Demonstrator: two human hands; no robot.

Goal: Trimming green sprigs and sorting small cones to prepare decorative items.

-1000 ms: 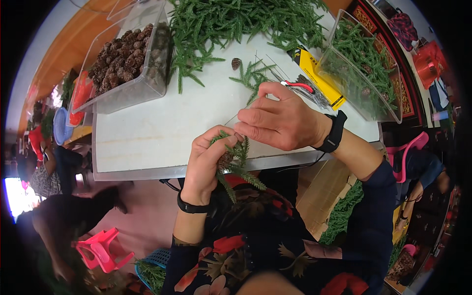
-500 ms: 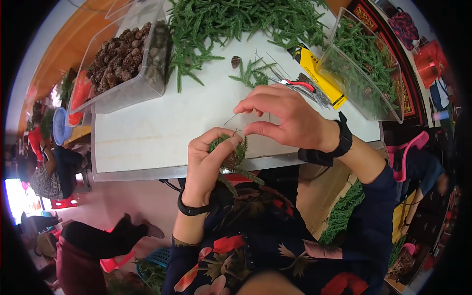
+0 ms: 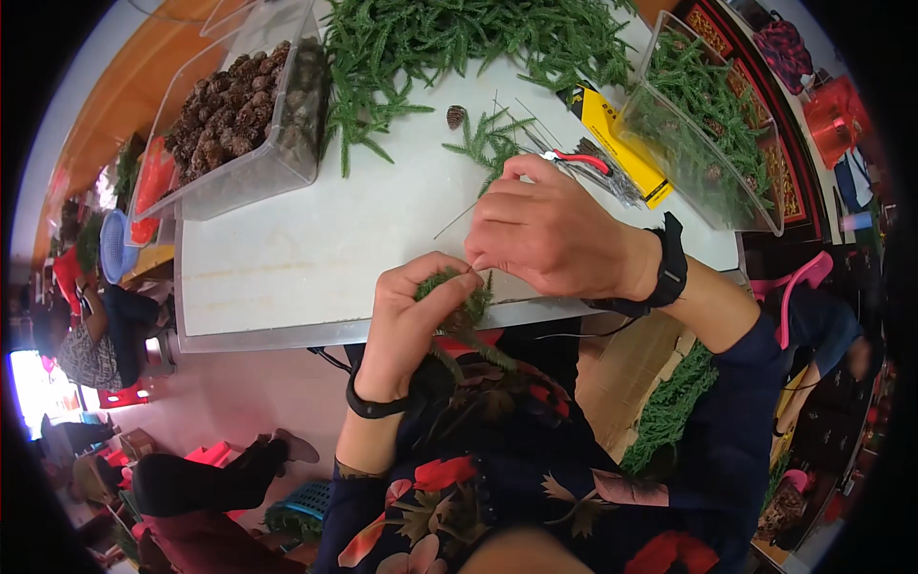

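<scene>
My left hand (image 3: 416, 311) is closed around a green artificial pine sprig (image 3: 467, 311), its needles poking out between thumb and fingers and hanging below. My right hand (image 3: 545, 230) pinches at the tip of the left thumb, on the thin wire stem of the sprig; the fingertips mostly hide it. Another thin wire (image 3: 451, 224) slants out from behind the right knuckles, and I cannot tell whether it is held. Beyond the hands lie a loose green sprig (image 3: 490, 142), a single pine cone (image 3: 456, 117) and red-handled pliers (image 3: 580, 160).
A clear bin of pine cones (image 3: 229, 120) stands at the left. Green sprigs (image 3: 478, 38) are heaped along the back. At the right are a yellow package (image 3: 622, 143), a bundle of wires (image 3: 617, 177) and a clear bin of greenery (image 3: 708, 115). Another person's legs (image 3: 201, 483) show lower left.
My right hand has come down and left, its spread fingers closing into a pinch at the left thumb. The sprig has shifted slightly right. The person at lower left has moved their legs.
</scene>
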